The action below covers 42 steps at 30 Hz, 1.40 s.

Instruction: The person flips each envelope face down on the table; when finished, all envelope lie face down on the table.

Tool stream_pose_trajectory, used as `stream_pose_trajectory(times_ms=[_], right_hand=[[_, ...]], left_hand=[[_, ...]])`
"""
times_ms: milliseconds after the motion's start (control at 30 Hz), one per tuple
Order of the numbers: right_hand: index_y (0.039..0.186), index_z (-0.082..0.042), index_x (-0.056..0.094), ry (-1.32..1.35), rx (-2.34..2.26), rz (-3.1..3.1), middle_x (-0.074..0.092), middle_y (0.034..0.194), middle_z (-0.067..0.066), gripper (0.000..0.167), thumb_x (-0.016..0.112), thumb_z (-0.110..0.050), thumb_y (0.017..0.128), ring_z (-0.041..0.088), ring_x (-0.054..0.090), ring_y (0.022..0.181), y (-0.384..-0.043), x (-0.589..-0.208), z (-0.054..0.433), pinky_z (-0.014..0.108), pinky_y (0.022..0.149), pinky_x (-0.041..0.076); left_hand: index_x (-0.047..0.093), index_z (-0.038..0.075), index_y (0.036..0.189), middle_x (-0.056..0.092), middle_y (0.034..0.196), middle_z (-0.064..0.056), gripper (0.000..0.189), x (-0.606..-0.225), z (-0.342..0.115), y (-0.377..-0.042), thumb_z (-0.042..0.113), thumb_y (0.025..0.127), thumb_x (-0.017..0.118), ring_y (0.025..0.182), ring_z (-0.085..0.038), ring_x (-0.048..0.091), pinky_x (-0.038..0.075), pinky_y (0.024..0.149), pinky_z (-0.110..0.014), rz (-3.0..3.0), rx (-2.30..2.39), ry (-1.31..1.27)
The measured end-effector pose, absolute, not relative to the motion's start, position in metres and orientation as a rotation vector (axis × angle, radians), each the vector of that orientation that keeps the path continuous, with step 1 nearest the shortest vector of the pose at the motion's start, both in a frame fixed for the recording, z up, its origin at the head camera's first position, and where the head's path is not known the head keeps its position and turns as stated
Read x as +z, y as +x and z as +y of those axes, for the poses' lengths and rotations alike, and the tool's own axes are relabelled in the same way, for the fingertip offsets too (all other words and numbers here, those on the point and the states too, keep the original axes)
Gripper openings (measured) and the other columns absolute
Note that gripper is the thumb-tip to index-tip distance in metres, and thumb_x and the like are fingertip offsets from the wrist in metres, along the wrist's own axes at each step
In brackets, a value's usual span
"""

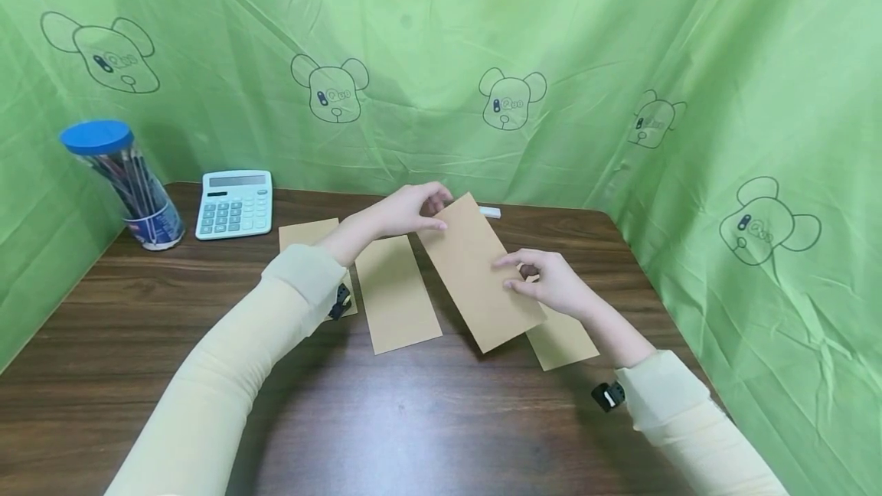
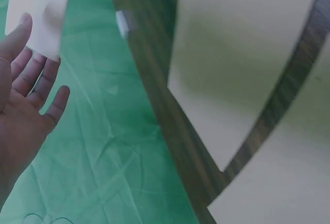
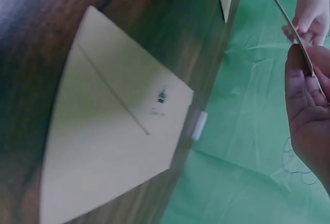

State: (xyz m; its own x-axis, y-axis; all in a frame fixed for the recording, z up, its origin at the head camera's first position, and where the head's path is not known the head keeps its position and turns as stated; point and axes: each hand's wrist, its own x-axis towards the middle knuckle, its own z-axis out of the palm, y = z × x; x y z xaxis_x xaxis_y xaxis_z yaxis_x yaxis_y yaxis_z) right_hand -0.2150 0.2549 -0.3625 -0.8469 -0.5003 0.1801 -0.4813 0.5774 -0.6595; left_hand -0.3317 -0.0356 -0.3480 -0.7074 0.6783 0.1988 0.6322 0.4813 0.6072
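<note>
Both hands hold a brown envelope (image 1: 475, 274) tilted above the table. My left hand (image 1: 406, 211) pinches its upper left corner, thumb in front and fingers behind, as the left wrist view also shows. On its right edge, my right hand (image 1: 554, 282) grips with thumb and fingers; the right wrist view shows this envelope edge-on. Partly beneath it lies another envelope (image 1: 561, 339), whose seam line and small dark print appear in the right wrist view (image 3: 113, 105). To the left lie a middle envelope (image 1: 398, 297) and a left one (image 1: 303, 233), partly hidden by my left forearm.
A small white block (image 1: 490, 212) lies near the table's back edge. At the back left stand a light blue calculator (image 1: 234, 205) and a blue-lidded jar of pencils (image 1: 131, 182). Green curtain (image 1: 441, 37) with bear drawings encloses the back and sides of the dark wooden table (image 1: 400, 427).
</note>
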Motion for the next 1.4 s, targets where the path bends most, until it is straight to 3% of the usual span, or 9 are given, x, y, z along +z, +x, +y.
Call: stream_pose_trajectory(times_ms=[133,267,400,567,700,900,1033,1133,1400], right_hand=[[0.115,-0.005,0.065,-0.719,-1.247,2.682,0.066,0.115,0.011,0.031,0.070,-0.006,0.084,0.019,0.057,0.075,-0.215,-0.365,0.257,0.021,0.063,0.045],[0.116,0.000,0.063,-0.620,-1.319,2.600,0.063,0.120,0.014,0.031,0.068,-0.004,0.085,0.024,0.057,0.095,-0.214,-0.366,0.252,0.028,0.079,0.050],[0.116,-0.003,0.064,-0.580,-1.368,2.536,0.061,0.122,0.012,0.033,0.070,-0.008,0.084,0.018,0.055,0.093,-0.219,-0.382,0.253,0.025,0.077,0.051],[0.116,-0.007,0.064,-0.646,-1.320,2.540,0.060,0.097,0.011,0.037,0.074,-0.010,0.081,0.009,0.052,0.071,-0.230,-0.410,0.261,0.020,0.059,0.044],[0.118,-0.011,0.063,-0.764,-1.168,2.611,0.055,0.082,0.005,0.042,0.077,-0.011,0.078,0.012,0.052,0.075,-0.234,-0.420,0.264,0.023,0.064,0.044],[0.122,-0.010,0.059,-0.895,-0.968,2.632,0.061,0.103,0.003,0.048,0.076,-0.012,0.078,0.016,0.051,0.076,-0.232,-0.426,0.267,0.023,0.064,0.042],[0.125,-0.009,0.057,-0.939,-0.860,2.647,0.060,0.122,0.005,0.053,0.077,-0.012,0.077,0.019,0.056,0.095,-0.230,-0.430,0.266,0.031,0.081,0.045],[0.127,-0.010,0.056,-0.965,-0.749,2.690,0.059,0.124,0.006,0.056,0.078,-0.015,0.076,0.021,0.053,0.106,-0.227,-0.432,0.264,0.037,0.090,0.042],[0.130,-0.016,0.055,-0.906,-0.593,2.740,0.051,0.091,0.007,0.059,0.079,-0.026,0.076,0.018,0.043,0.074,-0.223,-0.431,0.259,0.026,0.064,0.038]], left_hand=[[0.052,0.008,0.119,0.061,0.089,-0.001,0.045,-0.358,-0.043,-0.333,0.028,0.083,0.072,0.088,-0.016,0.057,0.044,0.089,-0.034,2.635,1.014,1.163],[0.051,0.006,0.116,0.058,0.084,-0.001,0.042,-0.367,-0.044,-0.335,0.024,0.084,0.071,0.079,-0.016,0.054,0.045,0.079,-0.032,2.648,1.047,1.171],[0.049,0.008,0.113,0.057,0.084,-0.001,0.038,-0.378,-0.040,-0.336,0.022,0.085,0.071,0.075,-0.015,0.051,0.043,0.074,-0.030,2.678,1.008,1.182],[0.053,0.011,0.104,0.057,0.085,-0.001,0.026,-0.391,-0.034,-0.335,0.023,0.086,0.069,0.081,-0.018,0.049,0.041,0.077,-0.033,2.738,0.865,1.214],[0.056,0.012,0.100,0.058,0.090,0.000,0.024,-0.401,-0.028,-0.334,0.027,0.086,0.069,0.088,-0.019,0.048,0.040,0.081,-0.036,2.769,0.768,1.232],[0.055,0.016,0.103,0.056,0.100,0.001,0.041,-0.418,-0.021,-0.333,0.037,0.076,0.077,0.098,-0.020,0.044,0.034,0.086,-0.041,2.763,0.635,1.192],[0.055,0.016,0.105,0.057,0.103,0.000,0.048,-0.427,-0.021,-0.329,0.043,0.073,0.078,0.101,-0.023,0.044,0.034,0.089,-0.045,2.780,0.575,1.157],[0.055,0.016,0.107,0.056,0.104,-0.001,0.051,-0.434,-0.021,-0.328,0.047,0.072,0.077,0.102,-0.023,0.043,0.033,0.090,-0.045,2.784,0.546,1.127],[0.056,0.016,0.107,0.054,0.106,-0.003,0.054,-0.443,-0.021,-0.326,0.051,0.071,0.076,0.099,-0.022,0.042,0.032,0.087,-0.041,2.766,0.521,1.127]])
